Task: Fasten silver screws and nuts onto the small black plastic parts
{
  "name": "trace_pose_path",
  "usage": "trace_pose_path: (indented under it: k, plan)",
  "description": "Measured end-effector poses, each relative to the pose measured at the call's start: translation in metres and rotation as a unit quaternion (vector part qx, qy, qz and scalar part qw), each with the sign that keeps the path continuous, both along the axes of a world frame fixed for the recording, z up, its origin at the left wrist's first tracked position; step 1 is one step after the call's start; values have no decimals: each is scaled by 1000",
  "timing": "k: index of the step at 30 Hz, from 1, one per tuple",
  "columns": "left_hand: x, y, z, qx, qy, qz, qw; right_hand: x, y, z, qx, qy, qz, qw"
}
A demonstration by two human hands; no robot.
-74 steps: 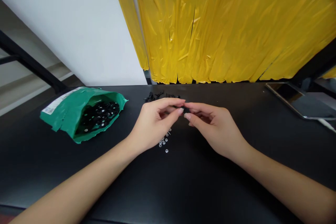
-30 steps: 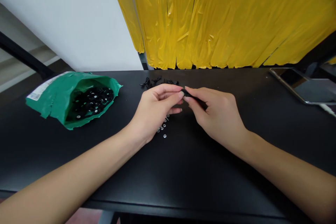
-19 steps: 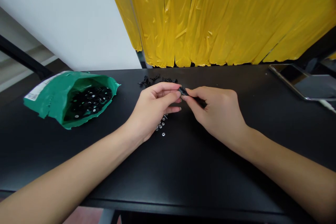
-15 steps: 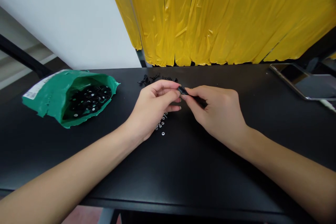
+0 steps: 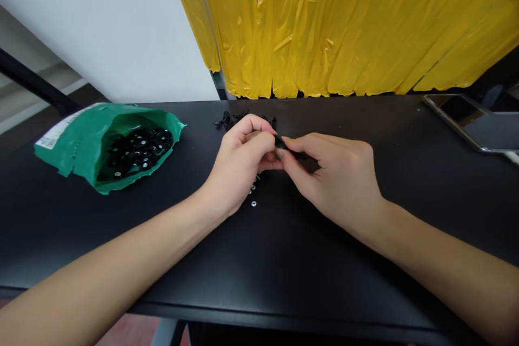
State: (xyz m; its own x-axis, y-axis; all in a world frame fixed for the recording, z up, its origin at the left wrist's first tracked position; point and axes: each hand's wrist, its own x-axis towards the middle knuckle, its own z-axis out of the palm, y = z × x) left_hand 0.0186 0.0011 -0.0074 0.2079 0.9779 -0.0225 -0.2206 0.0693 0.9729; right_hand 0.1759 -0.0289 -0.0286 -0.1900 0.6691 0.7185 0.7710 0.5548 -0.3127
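A small black plastic part (image 5: 279,142) is pinched between the fingertips of both hands above the middle of the table. My left hand (image 5: 246,159) grips its left end, with the thumb and fingers curled together. From the other side, my right hand (image 5: 336,170) holds it between thumb and forefinger. The part's exact shape is mostly hidden by the fingers. Beneath my left hand, several small silvery nuts (image 5: 253,204) lie on the table, partly covered by it. Behind that hand are loose black parts (image 5: 227,120).
On the left of the black table (image 5: 227,275) lies a torn green bag (image 5: 81,143), its mouth showing many black pieces with silvery bits. A phone-like device (image 5: 466,119) rests at the right. Yellow plastic sheeting (image 5: 324,27) and a white panel (image 5: 121,27) stand behind.
The fingers of my left hand have curled closer around the black part and now cover more of it. My left hand has shifted slightly right, hiding more of the nuts.
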Motion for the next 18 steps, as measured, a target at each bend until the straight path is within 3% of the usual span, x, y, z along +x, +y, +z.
trace_pose_path:
  k: [10, 18]
  plan:
    - [-1, -1, 0, -43, -19, -2, 999, 4, 6, 1, 11, 34, -18, 999]
    - [0, -3, -3, 3, 19, -17, 1000, 4, 6, 4, 30, 28, -45, 998]
